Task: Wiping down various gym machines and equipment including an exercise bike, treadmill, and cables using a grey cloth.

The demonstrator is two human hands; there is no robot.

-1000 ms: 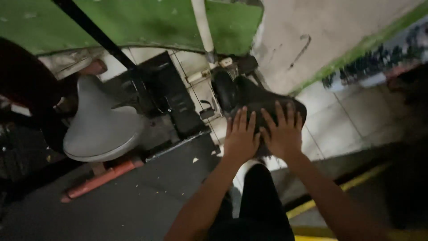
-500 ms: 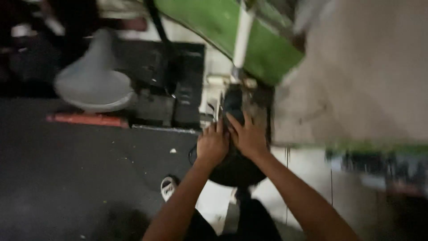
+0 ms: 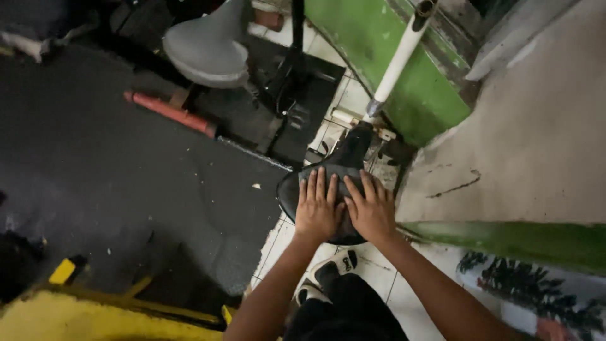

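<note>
Black saddle (image 3: 328, 173) under flat hands (image 3: 344, 211)

We note a black saddle (image 3: 341, 165), a grey saddle (image 3: 205, 47), a white tube (image 3: 396, 60), a green panel (image 3: 385, 50) and a red, possibly orange, bar (image 3: 169, 113).

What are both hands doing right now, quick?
Left hand: open, flat, fingers spread on the dark cloth over the black seat.
Right hand: open, flat on the same cloth, gripping nothing.

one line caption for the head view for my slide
Left hand and right hand press flat on a black bicycle saddle.
</note>
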